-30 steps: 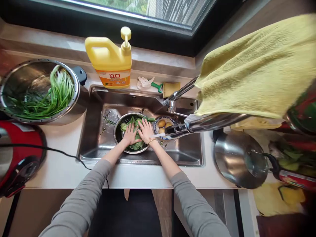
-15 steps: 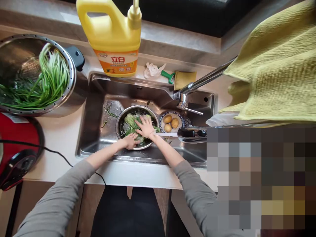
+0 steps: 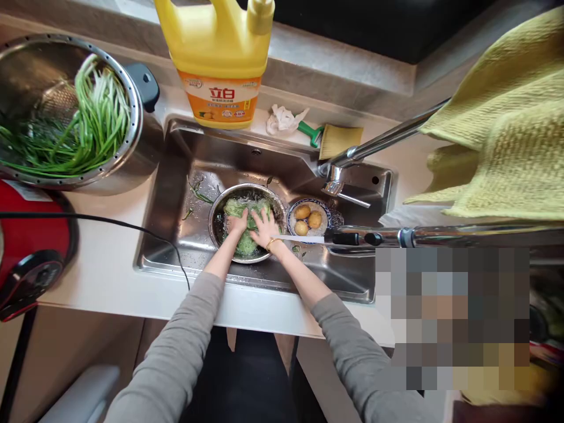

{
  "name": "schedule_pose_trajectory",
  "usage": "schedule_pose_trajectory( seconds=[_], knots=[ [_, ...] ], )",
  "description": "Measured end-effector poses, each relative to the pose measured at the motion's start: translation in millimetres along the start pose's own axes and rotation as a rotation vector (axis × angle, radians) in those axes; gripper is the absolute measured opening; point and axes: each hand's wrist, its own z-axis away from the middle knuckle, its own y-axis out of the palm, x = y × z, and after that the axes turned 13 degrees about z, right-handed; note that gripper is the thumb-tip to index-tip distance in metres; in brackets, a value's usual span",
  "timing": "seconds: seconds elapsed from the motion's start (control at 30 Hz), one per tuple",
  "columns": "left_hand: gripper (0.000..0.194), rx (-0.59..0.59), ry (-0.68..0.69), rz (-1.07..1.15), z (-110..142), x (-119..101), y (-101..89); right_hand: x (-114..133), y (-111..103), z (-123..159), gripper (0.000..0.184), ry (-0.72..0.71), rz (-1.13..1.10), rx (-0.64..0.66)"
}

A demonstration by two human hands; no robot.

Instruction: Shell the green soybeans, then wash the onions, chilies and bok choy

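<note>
A steel bowl [image 3: 220,208] of wet leafy greens [image 3: 244,207] stands in the sink [image 3: 176,194]. Both my hands are down in the bowl on the leaves. My left hand [image 3: 238,223] presses on the greens with its fingers spread. My right hand [image 3: 264,226] lies flat beside it, fingers stretched out over the leaves, a gold bangle on its wrist. Neither hand grips anything that I can make out.
A patterned dish of potatoes [image 3: 308,216] sits right of the bowl, a knife [image 3: 335,238] lies across the sink. The tap [image 3: 374,144] reaches over. Behind stand a yellow detergent jug [image 3: 220,53], a brush [image 3: 330,140]. A colander of green stalks [image 3: 70,123], a red appliance [image 3: 26,252] are left.
My left hand moved from the bowl's near rim up onto the greens beside the right hand. The view shifted down and right.
</note>
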Motion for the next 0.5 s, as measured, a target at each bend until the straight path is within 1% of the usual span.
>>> schedule_pose_trajectory(
  seconds=[0.03, 0.07, 0.1, 0.13, 0.2, 0.23, 0.27, 0.3, 0.33, 0.4, 0.43, 0.47, 0.5],
  knots=[
    [0.085, -0.034, -0.027, 0.007, 0, 0, 4.3, -4, 1, 4, 0.082, -0.012, -0.012, 0.010],
    [0.083, -0.042, -0.011, -0.007, 1, 0, 6.1, -9, 1, 8, 0.082, -0.073, -0.014, 0.030],
    [0.080, -0.015, 0.041, -0.043, 0, 1, 5.6, -17, 1, 12, 0.082, -0.148, -0.010, 0.053],
    [0.075, 0.045, 0.109, -0.087, -1, 2, 3.1, -26, -1, 16, 0.080, -0.207, -0.004, 0.077],
    [0.066, 0.210, 0.220, -0.160, -3, 4, -5.3, -46, -4, 20, 0.078, -0.261, 0.000, 0.129],
    [0.061, 0.272, 0.248, -0.183, -4, 5, -10.0, -55, -6, 19, 0.077, -0.281, -0.006, 0.152],
    [0.058, 0.304, 0.260, -0.195, -5, 4, -14.0, -62, -8, 18, 0.073, -0.290, -0.021, 0.164],
    [0.056, 0.310, 0.258, -0.201, -6, 4, -16.9, -66, -10, 15, 0.069, -0.274, -0.046, 0.162],
    [0.056, 0.293, 0.248, -0.208, -6, 3, -18.5, -65, -10, 12, 0.066, -0.225, -0.082, 0.151],
    [0.060, 0.234, 0.236, -0.150, -5, 2, -17.5, -51, -9, 4, 0.071, -0.044, -0.180, 0.120],
    [0.060, 0.213, 0.232, -0.066, -5, 1, -15.4, -40, -8, 1, 0.076, 0.045, -0.227, 0.114],
    [0.058, 0.194, 0.226, 0.045, -6, 2, -12.6, -27, -6, -1, 0.079, 0.101, -0.265, 0.117],
    [0.056, 0.179, 0.224, 0.159, -7, 2, -9.5, -16, -3, -2, 0.078, 0.098, -0.287, 0.121]
  ],
)
